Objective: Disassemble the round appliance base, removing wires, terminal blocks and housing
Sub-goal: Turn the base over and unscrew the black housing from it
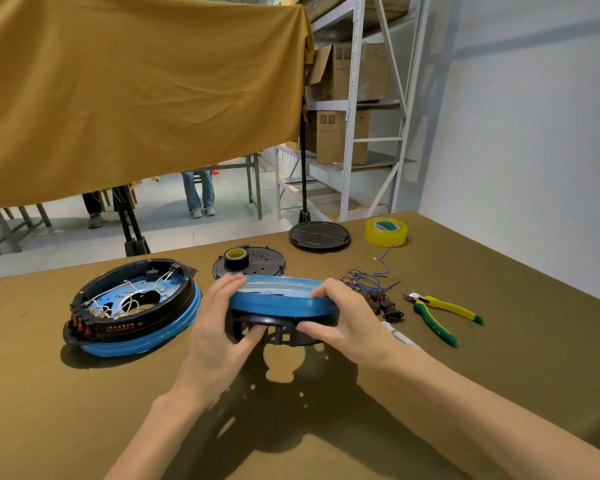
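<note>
Above the bench [84, 393], I hold the round appliance base [281, 299] level between both hands. My left hand [219, 327] grips its left side, fingers curled under the black housing [284, 332]; my right hand [347, 323] grips the right rim. The blue ring sits above the housing, so separation runs vertically.

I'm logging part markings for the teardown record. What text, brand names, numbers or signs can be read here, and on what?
Nothing can be read for certain.
Pliers: dark print on the green grip, blurred.
Second base: red and white print on its black housing, too small.
Boxes on the shelf: faint printed symbols, no legible words.
Yellow tape: green core label, unreadable.
Base held in both hands: no markings visible.
</note>
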Demonstrator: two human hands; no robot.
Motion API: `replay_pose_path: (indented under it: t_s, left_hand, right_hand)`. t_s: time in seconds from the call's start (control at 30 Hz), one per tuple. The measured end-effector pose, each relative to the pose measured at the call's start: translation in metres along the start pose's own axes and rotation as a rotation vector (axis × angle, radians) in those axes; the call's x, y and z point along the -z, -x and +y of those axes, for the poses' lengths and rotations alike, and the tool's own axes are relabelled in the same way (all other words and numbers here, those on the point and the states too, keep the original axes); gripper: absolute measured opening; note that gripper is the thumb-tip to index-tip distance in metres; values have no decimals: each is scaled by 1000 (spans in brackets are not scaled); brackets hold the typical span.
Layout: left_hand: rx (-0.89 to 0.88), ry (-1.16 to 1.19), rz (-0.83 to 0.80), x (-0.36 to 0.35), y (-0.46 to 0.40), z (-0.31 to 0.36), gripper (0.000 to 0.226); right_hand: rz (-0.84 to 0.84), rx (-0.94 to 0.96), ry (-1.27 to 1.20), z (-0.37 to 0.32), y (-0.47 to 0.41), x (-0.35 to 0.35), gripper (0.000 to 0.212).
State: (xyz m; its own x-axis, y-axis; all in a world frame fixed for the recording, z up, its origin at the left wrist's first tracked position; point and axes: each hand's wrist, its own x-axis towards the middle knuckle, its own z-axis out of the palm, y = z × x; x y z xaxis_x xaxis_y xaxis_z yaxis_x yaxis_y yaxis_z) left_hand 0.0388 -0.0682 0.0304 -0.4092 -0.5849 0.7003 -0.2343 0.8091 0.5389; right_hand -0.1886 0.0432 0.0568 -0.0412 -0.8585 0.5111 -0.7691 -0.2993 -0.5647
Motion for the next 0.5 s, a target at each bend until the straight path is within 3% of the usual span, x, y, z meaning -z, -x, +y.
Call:
replay_pose_path:
  t_s: [0.07, 0.2, 0.27, 0.4, 0.5]
  left_hand:
    - [14, 29, 108, -7, -1, 6, 82]
    - [58, 78, 226, -24, 12, 17, 55]
    - [100, 108, 175, -33, 19, 22, 39]
    - [104, 183, 49, -46, 22, 35, 36]
    - [75, 221, 26, -54, 19, 45, 32]
  right_hand:
    - [63, -55, -135, -6, -6, 3, 31]
    - [241, -197, -406, -11, -23, 24, 29]
    - [301, -280, -491, -9, -29, 31, 27]
    - [323, -466, -809, -4, -34, 35, 39]
    - [336, -537, -948, -4, -33, 36, 37]
